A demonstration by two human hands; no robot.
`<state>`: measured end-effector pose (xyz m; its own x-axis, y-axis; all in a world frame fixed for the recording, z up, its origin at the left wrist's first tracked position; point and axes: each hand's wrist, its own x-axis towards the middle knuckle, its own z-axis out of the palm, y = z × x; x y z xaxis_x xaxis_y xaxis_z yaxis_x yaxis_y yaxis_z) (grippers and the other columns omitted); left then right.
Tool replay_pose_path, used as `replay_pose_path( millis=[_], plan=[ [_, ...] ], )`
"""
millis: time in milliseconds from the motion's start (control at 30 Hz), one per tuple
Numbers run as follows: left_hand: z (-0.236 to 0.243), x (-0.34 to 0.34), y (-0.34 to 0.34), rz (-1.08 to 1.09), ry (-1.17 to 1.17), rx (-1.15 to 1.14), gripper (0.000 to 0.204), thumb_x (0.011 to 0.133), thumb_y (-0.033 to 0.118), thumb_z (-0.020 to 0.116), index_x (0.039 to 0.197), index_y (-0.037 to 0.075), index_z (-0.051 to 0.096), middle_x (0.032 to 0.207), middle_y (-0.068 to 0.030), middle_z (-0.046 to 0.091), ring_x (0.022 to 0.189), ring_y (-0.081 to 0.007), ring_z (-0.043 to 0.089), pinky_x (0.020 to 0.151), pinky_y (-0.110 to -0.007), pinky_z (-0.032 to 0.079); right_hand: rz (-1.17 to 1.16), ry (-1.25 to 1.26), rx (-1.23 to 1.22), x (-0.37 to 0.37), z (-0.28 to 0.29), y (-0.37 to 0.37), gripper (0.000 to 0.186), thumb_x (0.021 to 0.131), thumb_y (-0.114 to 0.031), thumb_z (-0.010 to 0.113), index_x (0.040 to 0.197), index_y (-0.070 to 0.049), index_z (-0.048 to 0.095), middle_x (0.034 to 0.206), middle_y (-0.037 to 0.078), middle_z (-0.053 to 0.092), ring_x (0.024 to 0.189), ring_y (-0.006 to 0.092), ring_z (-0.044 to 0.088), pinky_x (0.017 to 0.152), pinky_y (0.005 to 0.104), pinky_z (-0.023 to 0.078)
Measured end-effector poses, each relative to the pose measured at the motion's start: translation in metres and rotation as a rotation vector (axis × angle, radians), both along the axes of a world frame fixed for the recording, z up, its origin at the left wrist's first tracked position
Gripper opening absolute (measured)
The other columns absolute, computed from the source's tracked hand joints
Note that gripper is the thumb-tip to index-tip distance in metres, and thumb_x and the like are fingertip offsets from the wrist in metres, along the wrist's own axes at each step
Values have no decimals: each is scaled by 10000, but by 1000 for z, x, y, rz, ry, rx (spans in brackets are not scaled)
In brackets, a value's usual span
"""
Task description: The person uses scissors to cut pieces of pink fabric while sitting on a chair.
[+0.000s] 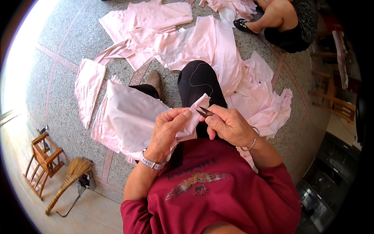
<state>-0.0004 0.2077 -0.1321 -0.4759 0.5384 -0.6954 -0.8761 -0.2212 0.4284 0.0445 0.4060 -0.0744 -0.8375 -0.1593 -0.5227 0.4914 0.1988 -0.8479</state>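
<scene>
My left hand (171, 126) pinches the edge of a pale pink cloth (134, 111), which drapes over my lap and hangs down to the left. In my right hand (230, 124) is a pair of small dark thread snips (204, 112), their two pointed blades apart. The tips lie right beside the folded cloth edge between my hands. A loose pale thread (194, 84) curls across the knee of my black trousers, just beyond that edge.
More pink cloth pieces (194, 43) spread over the speckled floor ahead. A person (278, 23) sits at the far right. On the left stand a small wooden chair (44, 156), a straw broom (72, 175) and a dustpan (86, 181). Wooden furniture (335, 97) is at the right.
</scene>
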Motion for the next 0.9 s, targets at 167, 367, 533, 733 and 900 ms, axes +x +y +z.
replay_pose_path(
  millis=[167, 367, 533, 733, 900],
  plan=[
    [5, 0, 1, 3, -10, 11, 241, 950, 170, 618, 1060, -41, 653, 952, -126, 711, 736, -116, 646, 635, -254, 547, 35, -46, -11, -1, -10, 3, 268, 994, -238, 500, 1051, -9, 626, 610, 9, 574, 507, 43, 461, 499, 221, 376],
    [3, 0, -1, -1, -21, 15, 251, 953, 176, 613, 1063, -47, 648, 954, -130, 712, 737, -113, 644, 631, -252, 546, 54, -34, -18, 0, -15, 4, 268, 986, -215, 501, 1056, 10, 627, 637, 8, 555, 544, 57, 521, 510, 224, 392],
    [3, 0, -1, -5, -16, 8, 242, 951, 179, 616, 1046, -39, 658, 932, -116, 707, 717, -105, 632, 616, -250, 538, 53, -76, -27, -2, -16, 4, 266, 984, -207, 504, 1051, 22, 621, 633, 5, 552, 546, 56, 519, 512, 220, 394],
    [2, 2, -2, 1, -27, 5, 222, 948, 175, 622, 1024, -29, 667, 863, -66, 679, 706, -103, 624, 608, -248, 533, 45, -77, -145, 1, -26, 6, 262, 997, -216, 493, 1029, 13, 617, 613, 17, 576, 532, 69, 523, 506, 245, 415],
    [-1, 5, 0, 13, 21, -18, 188, 936, 137, 639, 1024, -26, 668, 862, -49, 673, 693, -87, 605, 606, -226, 503, 8, -216, -382, 0, -39, 13, 249, 1004, -238, 502, 954, -13, 598, 604, 23, 573, 471, 39, 446, 438, 199, 346]
  ],
)
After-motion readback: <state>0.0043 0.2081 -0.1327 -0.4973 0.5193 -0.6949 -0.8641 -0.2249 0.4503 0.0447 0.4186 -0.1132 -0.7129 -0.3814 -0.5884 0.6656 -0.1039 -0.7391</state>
